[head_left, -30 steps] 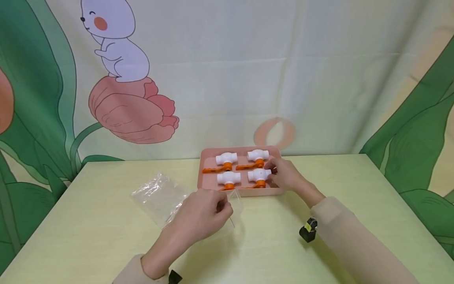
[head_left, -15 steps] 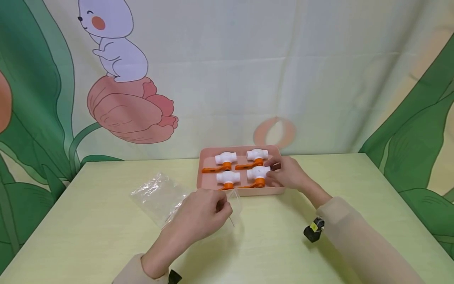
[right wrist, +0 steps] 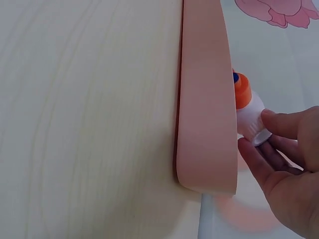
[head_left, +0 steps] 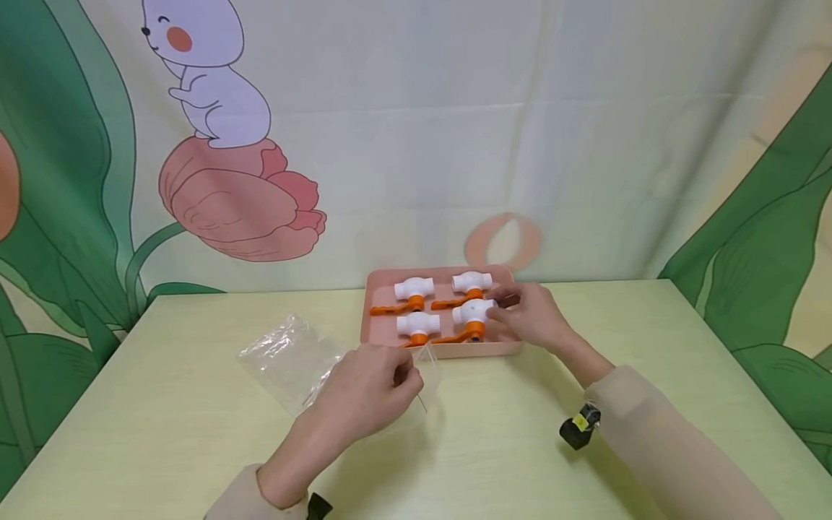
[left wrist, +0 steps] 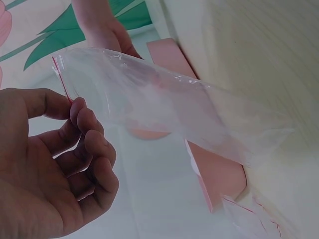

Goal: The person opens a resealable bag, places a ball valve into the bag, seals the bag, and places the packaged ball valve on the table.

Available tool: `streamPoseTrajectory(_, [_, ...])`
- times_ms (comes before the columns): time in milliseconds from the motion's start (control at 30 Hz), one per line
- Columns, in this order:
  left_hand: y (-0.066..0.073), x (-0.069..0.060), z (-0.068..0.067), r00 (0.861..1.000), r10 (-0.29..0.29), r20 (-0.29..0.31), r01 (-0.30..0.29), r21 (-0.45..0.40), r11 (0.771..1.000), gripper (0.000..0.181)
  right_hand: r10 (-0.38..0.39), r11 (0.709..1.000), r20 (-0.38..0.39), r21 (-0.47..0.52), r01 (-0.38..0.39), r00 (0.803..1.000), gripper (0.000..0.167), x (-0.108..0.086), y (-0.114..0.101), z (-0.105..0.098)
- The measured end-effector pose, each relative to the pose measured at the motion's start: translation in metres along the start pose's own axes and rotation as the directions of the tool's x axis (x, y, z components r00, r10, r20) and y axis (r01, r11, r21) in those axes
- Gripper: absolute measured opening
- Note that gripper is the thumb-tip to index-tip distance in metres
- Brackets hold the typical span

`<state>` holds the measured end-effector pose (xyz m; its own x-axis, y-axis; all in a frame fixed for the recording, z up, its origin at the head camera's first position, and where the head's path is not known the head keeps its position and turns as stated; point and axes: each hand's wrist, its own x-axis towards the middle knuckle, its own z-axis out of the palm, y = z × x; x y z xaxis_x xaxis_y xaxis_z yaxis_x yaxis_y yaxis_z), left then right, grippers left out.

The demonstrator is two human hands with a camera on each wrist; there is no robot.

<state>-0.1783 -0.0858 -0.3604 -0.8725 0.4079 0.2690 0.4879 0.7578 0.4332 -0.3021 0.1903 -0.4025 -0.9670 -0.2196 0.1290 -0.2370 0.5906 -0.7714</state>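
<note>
My right hand (head_left: 533, 314) pinches the end of a white plastic ball valve (head_left: 473, 312) with an orange lever, at the front right of a pink tray (head_left: 477, 351). In the right wrist view, thumb and fingers (right wrist: 281, 123) hold that valve's white end (right wrist: 251, 117) just above the tray's wall (right wrist: 207, 99). Three similar valves (head_left: 418, 325) lie in the tray. In front of it, my left hand (head_left: 370, 390) pinches the red-lined edge of a clear zip bag (left wrist: 164, 99) between thumb and forefinger. The bag hangs limp and looks empty; the hand hides part of it in the head view.
More clear zip bags (head_left: 292, 357) lie flat on the table (head_left: 162, 419), left of the tray and partly behind my left hand. A printed curtain (head_left: 416, 144) hangs behind the table's back edge.
The front right valve has risen slightly and tilted in my right hand, which has shifted a little to the right. My left hand stays almost still with the bag.
</note>
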Motion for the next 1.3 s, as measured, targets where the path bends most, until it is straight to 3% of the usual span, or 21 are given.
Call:
streamPoseTrajectory(567, [-0.001, 0.001, 0.001, 1.0, -0.016, -0.001, 0.016, -0.006, 1.0, 0.033, -0.041, 0.999, -0.101, -0.039, 0.037, 0.994, 0.024, -0.01, -0.002, -0.016])
streamPoseTrajectory(1000, [-0.005, 0.004, 0.004, 0.999, -0.044, 0.007, 0.044, -0.02, 0.999, 0.03, -0.005, 1.0, -0.074, 0.012, 0.006, 0.997, 0.028, -0.022, -0.015, -0.028])
streamPoseTrajectory(1300, [-0.008, 0.007, 0.004, 0.999, -0.049, 0.013, 0.049, -0.019, 0.999, 0.031, -0.03, 0.998, -0.061, 0.053, 0.033, 0.998, 0.026, -0.033, -0.028, -0.034])
